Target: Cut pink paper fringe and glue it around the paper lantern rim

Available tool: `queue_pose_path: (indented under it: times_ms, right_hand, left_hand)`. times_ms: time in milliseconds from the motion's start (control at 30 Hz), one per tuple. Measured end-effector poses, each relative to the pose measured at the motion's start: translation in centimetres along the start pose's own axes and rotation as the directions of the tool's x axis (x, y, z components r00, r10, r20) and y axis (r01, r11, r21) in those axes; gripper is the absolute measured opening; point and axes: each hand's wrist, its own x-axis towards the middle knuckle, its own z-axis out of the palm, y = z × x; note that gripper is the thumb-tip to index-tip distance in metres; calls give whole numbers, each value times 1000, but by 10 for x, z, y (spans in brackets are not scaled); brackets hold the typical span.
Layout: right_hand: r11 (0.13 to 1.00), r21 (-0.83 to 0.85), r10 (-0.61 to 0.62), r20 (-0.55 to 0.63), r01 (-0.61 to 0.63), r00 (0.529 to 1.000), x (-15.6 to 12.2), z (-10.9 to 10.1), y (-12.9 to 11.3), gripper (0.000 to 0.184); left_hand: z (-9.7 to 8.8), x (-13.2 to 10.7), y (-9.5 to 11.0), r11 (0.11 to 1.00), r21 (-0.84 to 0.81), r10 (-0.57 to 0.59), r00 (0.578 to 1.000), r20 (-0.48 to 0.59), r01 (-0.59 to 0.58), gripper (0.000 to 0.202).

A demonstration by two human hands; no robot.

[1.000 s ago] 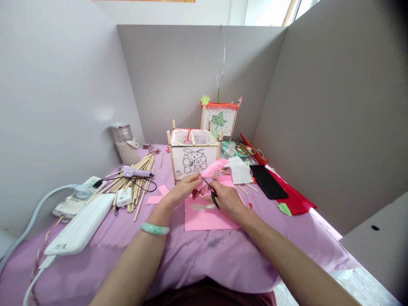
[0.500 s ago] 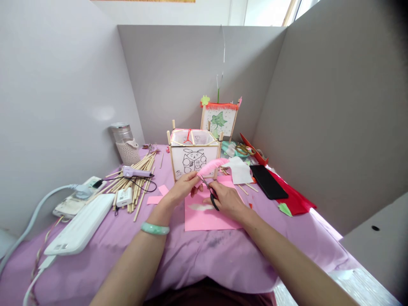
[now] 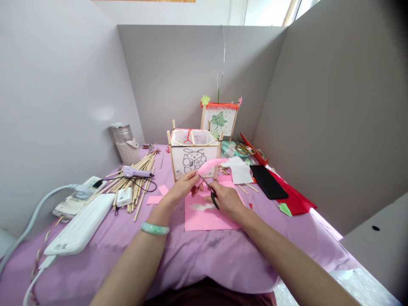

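One pink strip [image 3: 211, 165], held by its end

Wooden sticks [image 3: 148, 162] are lying at left, probably parked out of our way. Our left hand [image 3: 185, 187] is pinching the strip in front of the drawn-on box [image 3: 195, 158], apparently steadying it for the black-handled scissors [image 3: 213, 194] our right hand [image 3: 227, 196] is gripping above the pink sheet [image 3: 207, 221].

Bright (soft glare on left partition [image 3: 66, 93]); upper-right corner dark.
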Motion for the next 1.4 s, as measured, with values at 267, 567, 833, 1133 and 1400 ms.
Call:
queue_pose_path:
  times_ms: [267, 567, 833, 1133, 1400]
  right_hand:
    - [1000, -15, 4, -19, -5, 1000, -1, 1, 1, 28]
    - [1000, -16, -4, -4, 4, 1000, -1, 2, 1, 32]
    - [999, -31, -7, -28, 6, 1000, 0, 1, 1, 25]
    - [1000, -27, -11, -41, 10, 999, 0, 2, 3, 26]
    - [1000, -8, -23, -5, 23, 1000, -1, 0, 3, 31]
  left_hand:
    - [2, -1, 2, 1000, 7, -22, 999, 28, 22, 26]
    - [2, -2, 0, 995, 53, -87, 990, 110, 82, 28]
    - [2, -3, 1, 995, 66, -83, 992, 98, 77, 25]
    - [1, -2, 0, 997, 67, -53, 994, 94, 47, 27]
    - [1, -2, 2, 998, 46, -40, 999, 30, 39, 25]
